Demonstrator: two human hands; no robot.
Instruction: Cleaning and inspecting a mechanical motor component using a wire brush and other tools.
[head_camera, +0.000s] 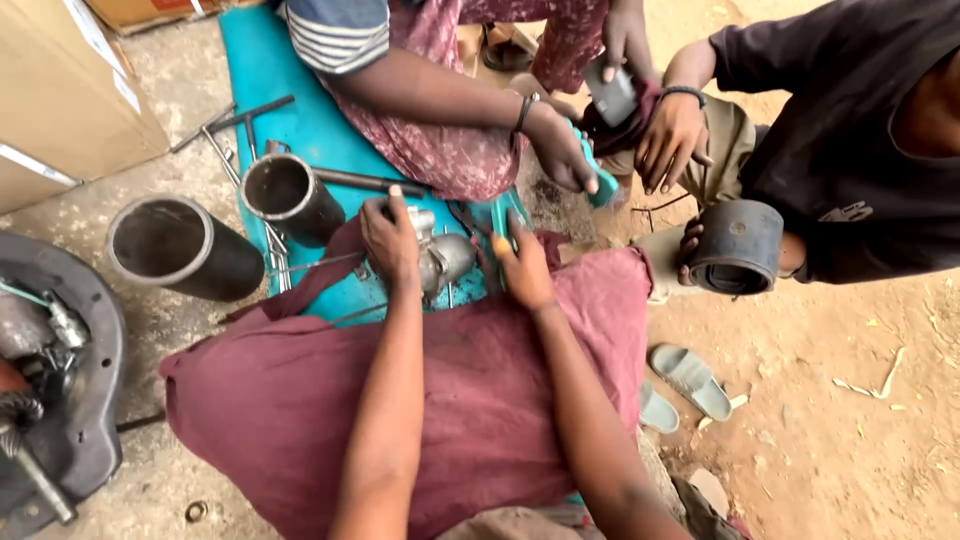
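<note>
A small silvery metal motor part (445, 256) lies on a teal mat (290, 90), at the edge of the maroon cloth (480, 390) over my lap. My left hand (390, 240) is pressed down over the part's left end, fingers curled on it. Just to its right, my right hand (524, 266) is closed around a thin teal-handled tool (498, 216) that points away from me. How the tool's tip meets the part is hidden.
Two open black metal cylinders (290, 196) (182, 247) stand to the left, with rods and wrenches (236, 120) around them. A dark housing with gears (50, 390) lies far left, below cardboard boxes (60, 90). Two other people sit opposite; one holds a black sleeve (738, 247). Sandals (690, 380) lie on the dirt.
</note>
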